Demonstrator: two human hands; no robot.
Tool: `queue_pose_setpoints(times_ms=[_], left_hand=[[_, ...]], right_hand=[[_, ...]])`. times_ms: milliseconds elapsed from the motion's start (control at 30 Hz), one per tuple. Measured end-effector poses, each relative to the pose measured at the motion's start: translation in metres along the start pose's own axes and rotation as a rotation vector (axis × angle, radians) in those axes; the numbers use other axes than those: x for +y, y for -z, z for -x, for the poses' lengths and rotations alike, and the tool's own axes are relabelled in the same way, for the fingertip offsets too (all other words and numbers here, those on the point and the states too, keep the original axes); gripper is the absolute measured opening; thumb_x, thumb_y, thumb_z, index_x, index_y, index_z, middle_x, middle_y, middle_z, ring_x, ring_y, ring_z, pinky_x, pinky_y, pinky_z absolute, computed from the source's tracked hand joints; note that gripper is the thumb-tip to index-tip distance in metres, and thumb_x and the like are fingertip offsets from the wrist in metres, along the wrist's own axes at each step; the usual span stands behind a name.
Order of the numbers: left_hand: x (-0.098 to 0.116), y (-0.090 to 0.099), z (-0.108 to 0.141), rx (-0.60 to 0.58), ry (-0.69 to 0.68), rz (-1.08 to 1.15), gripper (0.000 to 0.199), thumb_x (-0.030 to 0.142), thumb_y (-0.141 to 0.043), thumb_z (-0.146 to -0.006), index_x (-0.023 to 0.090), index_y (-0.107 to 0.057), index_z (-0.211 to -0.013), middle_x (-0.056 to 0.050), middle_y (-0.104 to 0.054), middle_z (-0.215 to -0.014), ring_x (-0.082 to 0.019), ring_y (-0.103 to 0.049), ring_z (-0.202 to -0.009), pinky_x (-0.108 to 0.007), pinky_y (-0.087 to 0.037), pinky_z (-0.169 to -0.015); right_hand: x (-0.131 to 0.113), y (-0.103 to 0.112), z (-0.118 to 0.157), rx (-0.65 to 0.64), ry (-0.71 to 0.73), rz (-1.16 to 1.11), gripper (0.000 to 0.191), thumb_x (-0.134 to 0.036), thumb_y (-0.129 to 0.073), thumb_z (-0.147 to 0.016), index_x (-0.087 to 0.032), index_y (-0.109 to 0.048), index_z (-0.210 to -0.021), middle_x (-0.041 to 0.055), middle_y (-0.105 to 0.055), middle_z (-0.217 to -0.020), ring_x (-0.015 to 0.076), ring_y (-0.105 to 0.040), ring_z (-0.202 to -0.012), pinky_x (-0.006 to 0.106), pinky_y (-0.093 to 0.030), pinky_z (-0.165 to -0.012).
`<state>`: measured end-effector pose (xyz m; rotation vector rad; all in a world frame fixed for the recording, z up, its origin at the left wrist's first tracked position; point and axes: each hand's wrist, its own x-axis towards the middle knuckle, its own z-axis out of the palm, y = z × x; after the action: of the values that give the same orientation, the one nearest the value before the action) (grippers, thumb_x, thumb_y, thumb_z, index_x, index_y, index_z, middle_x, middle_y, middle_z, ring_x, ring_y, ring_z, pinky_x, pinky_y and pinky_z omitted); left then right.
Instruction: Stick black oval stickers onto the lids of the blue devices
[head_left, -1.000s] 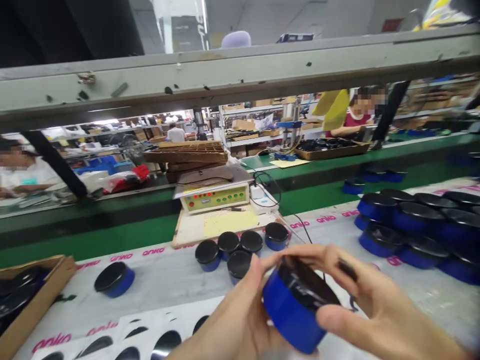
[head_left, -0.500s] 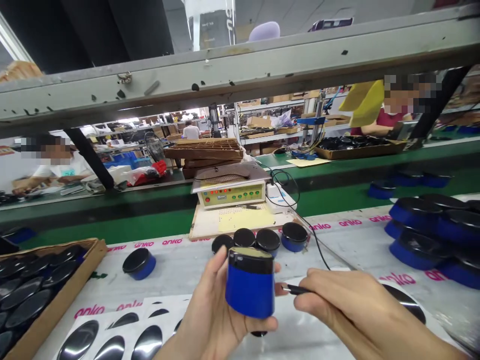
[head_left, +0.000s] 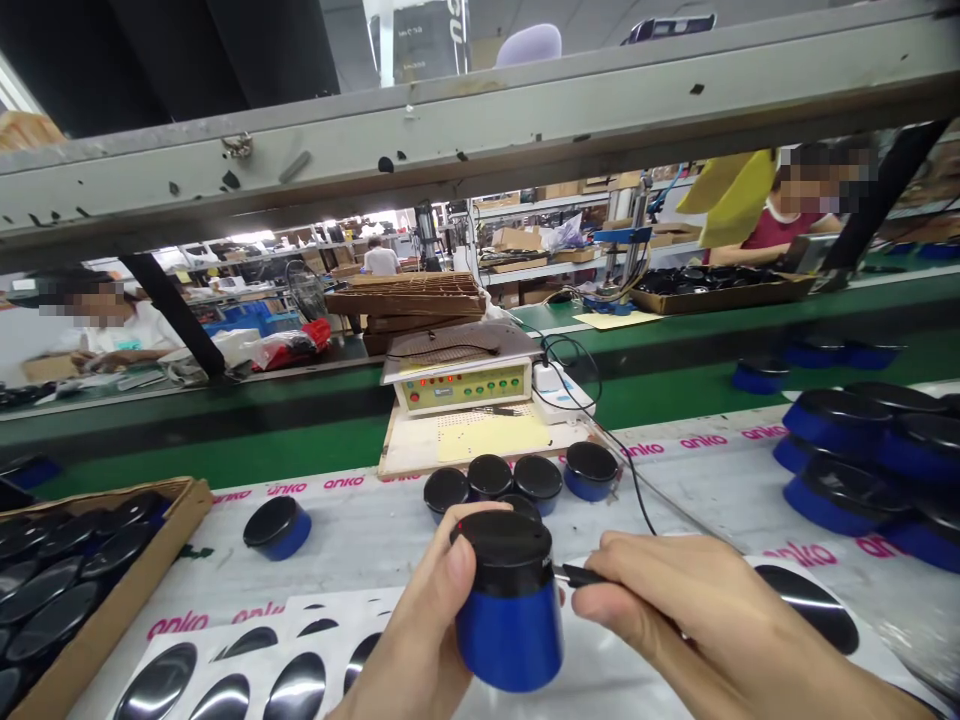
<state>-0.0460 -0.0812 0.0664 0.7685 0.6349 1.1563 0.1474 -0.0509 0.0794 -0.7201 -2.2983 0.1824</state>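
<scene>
My left hand [head_left: 427, 625] is closed around a blue cup-shaped part with a black top [head_left: 510, 625], its thumb lying against the black rim. The part is held nearly upright, black face up. Between the thumb and fingers of my right hand [head_left: 690, 610] is a slim black tool with a thin metal tip [head_left: 581, 576]. That tip meets the black band on the part's right side; whether it is a blade or a pick I cannot tell. Beneath both hands lie white sheets with glossy black oval stickers [head_left: 296, 685].
Several similar blue-and-black parts [head_left: 590, 470] stand behind my hands, and more are stacked [head_left: 847, 490] at the right. A cardboard tray [head_left: 112, 625] of them is at the left. Behind is a control box [head_left: 461, 390] with a cable. A shelf beam [head_left: 480, 125] crosses overhead; people sit beyond.
The held part has been lowered slightly and turned, so its black top now shows. My left thumb has moved onto the rim. The tool tip has shifted left to the black band.
</scene>
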Motion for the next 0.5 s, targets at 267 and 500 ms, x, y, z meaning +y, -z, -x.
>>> queue_pose_setpoints(times_ms=[267, 500], left_hand=[[-0.008, 0.004, 0.003, 0.135, -0.259, -0.594, 0.061, 0.067, -0.060, -0.074, 0.024, -0.048, -0.115, -0.003, -0.065, -0.098, -0.018, -0.059, -0.089, -0.026, -0.044, -0.080], [-0.010, 0.005, 0.005, 0.222, -0.651, -1.255, 0.073, 0.065, -0.059, -0.074, 0.030, -0.033, -0.132, -0.009, -0.048, -0.121, -0.025, -0.055, -0.109, -0.036, -0.048, -0.091]], right_hand=[[-0.002, -0.005, 0.004, 0.003, 0.077, 0.256, 0.036, -0.032, -0.040, -0.099, -0.023, -0.043, -0.064, -0.0058, -0.047, -0.049, 0.0102, -0.044, -0.036, 0.031, -0.025, -0.040], [0.004, -0.010, 0.005, -0.090, -0.096, -0.067, 0.019, -0.019, -0.041, -0.096, -0.024, -0.048, -0.080, -0.0046, -0.060, -0.066, 0.0093, -0.057, -0.051, 0.020, -0.039, -0.045]])
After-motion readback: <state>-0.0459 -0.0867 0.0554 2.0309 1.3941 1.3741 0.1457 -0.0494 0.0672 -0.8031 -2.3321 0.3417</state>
